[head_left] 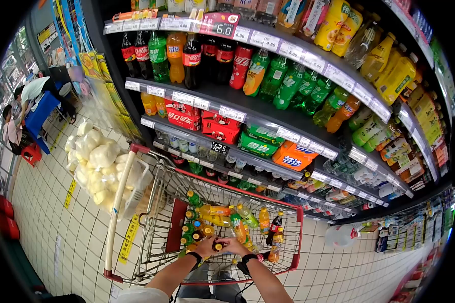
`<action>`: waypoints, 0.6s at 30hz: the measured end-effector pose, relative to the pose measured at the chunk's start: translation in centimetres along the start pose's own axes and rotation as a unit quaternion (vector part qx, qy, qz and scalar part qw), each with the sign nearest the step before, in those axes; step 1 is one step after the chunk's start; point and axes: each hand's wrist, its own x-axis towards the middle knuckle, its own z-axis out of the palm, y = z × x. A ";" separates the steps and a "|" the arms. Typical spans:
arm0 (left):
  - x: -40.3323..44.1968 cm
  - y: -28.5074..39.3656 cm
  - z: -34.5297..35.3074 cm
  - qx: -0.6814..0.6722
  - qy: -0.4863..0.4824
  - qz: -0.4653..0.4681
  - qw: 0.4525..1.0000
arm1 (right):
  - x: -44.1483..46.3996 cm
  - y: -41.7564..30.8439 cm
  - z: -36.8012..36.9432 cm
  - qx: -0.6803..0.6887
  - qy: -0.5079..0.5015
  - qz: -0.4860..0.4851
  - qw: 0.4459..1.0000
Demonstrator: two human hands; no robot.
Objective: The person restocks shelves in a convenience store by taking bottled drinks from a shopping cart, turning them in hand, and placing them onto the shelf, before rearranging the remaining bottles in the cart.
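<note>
In the lower middle of the head view, a shopping cart (299, 237) with a red-trimmed wire basket holds several drink bottles. Over its near side, my left hand (205, 246) is closed around a dark-capped bottle (218, 247), seen mostly from above. From the other side, my right hand (234, 246) has its fingers closed on the same bottle. Just beyond my left hand stand several green and orange bottles (197, 223). Farther right in the basket are a cola bottle (276, 222) and orange drink bottles (264, 220). Some bottles lie on their sides, such as a yellow one (215, 220).
A tall drinks shelf (187, 91) curves along the cart's far side. Bags of pale round items (98, 156) are piled left of the cart handle (120, 187). People sit by a blue table (41, 116) at far left. A low display (414, 227) stands at right.
</note>
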 end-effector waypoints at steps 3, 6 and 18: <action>0.4 -1.5 1.8 -0.013 -0.020 -0.022 0.999 | 0.7 2.0 1.0 0.072 0.019 -0.020 0.997; 0.8 -2.0 2.2 -0.021 -0.010 -0.036 0.999 | 0.8 3.3 1.8 0.032 0.039 -0.026 0.998; 1.4 -2.1 1.9 -0.082 0.002 -0.042 0.996 | 2.3 4.5 1.7 -0.003 0.051 -0.055 0.997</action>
